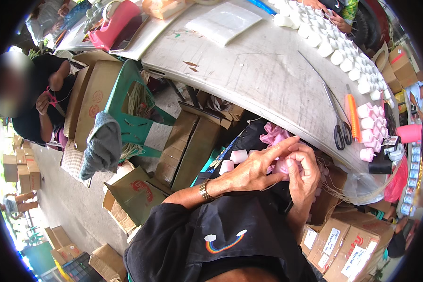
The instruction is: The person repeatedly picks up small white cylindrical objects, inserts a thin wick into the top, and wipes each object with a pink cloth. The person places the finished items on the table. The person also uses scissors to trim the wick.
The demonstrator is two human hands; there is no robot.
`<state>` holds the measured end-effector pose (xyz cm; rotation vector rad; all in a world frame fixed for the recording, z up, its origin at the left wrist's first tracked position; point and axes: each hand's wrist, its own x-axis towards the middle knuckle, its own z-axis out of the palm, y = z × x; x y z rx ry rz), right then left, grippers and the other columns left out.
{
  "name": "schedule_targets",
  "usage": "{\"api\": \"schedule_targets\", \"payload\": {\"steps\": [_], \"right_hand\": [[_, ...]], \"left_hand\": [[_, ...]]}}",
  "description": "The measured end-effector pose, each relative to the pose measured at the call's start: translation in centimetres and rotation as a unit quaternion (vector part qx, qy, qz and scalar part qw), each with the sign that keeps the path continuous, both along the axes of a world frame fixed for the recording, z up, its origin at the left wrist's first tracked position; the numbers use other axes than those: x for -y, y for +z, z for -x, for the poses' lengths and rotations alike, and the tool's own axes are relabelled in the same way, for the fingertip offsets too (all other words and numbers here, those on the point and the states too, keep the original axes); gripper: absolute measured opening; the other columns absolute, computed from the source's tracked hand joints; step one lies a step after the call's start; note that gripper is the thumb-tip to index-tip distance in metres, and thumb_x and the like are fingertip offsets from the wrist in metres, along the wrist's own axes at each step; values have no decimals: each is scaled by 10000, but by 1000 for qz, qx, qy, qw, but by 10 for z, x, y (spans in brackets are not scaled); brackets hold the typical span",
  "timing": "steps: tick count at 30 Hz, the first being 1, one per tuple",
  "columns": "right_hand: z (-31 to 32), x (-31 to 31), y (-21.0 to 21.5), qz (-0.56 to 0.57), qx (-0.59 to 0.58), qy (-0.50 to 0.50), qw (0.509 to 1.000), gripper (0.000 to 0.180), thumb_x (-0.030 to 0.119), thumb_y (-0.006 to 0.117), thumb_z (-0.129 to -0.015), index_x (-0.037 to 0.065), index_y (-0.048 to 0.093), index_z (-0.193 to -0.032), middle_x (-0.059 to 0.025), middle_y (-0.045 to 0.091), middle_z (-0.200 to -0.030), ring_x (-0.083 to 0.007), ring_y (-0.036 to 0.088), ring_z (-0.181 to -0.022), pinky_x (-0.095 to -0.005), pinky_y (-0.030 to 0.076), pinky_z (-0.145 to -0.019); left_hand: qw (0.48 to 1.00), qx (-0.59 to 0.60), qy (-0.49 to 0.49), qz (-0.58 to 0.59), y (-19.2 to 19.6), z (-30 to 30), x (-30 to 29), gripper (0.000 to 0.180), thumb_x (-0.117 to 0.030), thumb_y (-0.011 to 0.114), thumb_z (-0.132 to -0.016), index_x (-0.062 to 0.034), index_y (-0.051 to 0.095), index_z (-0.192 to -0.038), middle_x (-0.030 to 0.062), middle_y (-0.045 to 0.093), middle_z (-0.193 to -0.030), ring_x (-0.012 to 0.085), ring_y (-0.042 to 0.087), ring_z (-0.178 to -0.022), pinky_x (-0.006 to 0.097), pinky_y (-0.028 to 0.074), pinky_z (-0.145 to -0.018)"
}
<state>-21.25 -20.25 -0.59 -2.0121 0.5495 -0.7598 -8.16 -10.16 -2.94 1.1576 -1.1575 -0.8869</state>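
Both my hands meet over my lap, just below the table's near edge. My left hand [254,173], a watch on its wrist, and my right hand [304,176] are closed on a small shiny pink piece [282,167]; the fingers partly cover it, and its exact kind is unclear. Crumpled pink sheet material [273,135] lies just beyond my fingers. To the left of my left hand, a white cylindrical piece [238,156] and a pale pink cylindrical piece [226,167] rest on dark cloth.
On the table [249,70] are black-handled scissors [342,134], an orange cutter [351,117], pink pieces [372,124], rows of white pieces [338,56] and a pink tape dispenser [113,28]. Cardboard boxes [188,150] stand below. At left, a person [42,89] holds pink scissors.
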Motion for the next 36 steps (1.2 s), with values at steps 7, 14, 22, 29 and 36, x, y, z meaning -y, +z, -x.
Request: {"api": "schedule_targets", "payload": {"steps": [7,14,22,29,36], "right_hand": [[10,7,25,-155,200,-11,967,113,94,429,-1019,7,499,-1004,-76,551,-762,-150,519,-714,-298,440,-717],[53,11,92,-95,258,106,955,104,90,425,-1008,3,436,-951,-27,369,-573,-128,361,-481,-258,310,-394],[171,17,210,117,436,-60,890,215,36,524,-931,65,368,-786,9,287,-647,-102,281,-607,-270,222,-532],[263,46,198,120,530,-98,834,328,-25,523,-933,98,333,-695,9,246,-641,-104,236,-593,-258,229,-523],[262,96,96,35,448,-407,795,234,81,511,-959,67,432,-739,32,253,-618,-75,238,-547,-219,209,-493]], "left_hand": [[996,88,-31,1,6,-1,-6,723,-60,706,-821,-84,372,-1462,143,630,-1176,295,613,-1108,420,476,-962],[974,48,-206,81,7,16,5,381,-111,672,-878,-36,595,-1244,122,640,-1101,282,616,-1047,395,478,-936],[963,70,-258,27,6,28,8,244,-106,610,-937,-17,620,-1164,128,649,-1026,274,661,-948,355,516,-820],[935,98,-334,68,-5,39,13,99,-125,566,-956,-35,599,-933,76,577,-764,267,617,-783,399,501,-790],[826,-226,-510,-79,23,75,36,184,-162,500,-1016,-50,518,-870,-13,448,-708,55,425,-666,252,372,-596]]}}
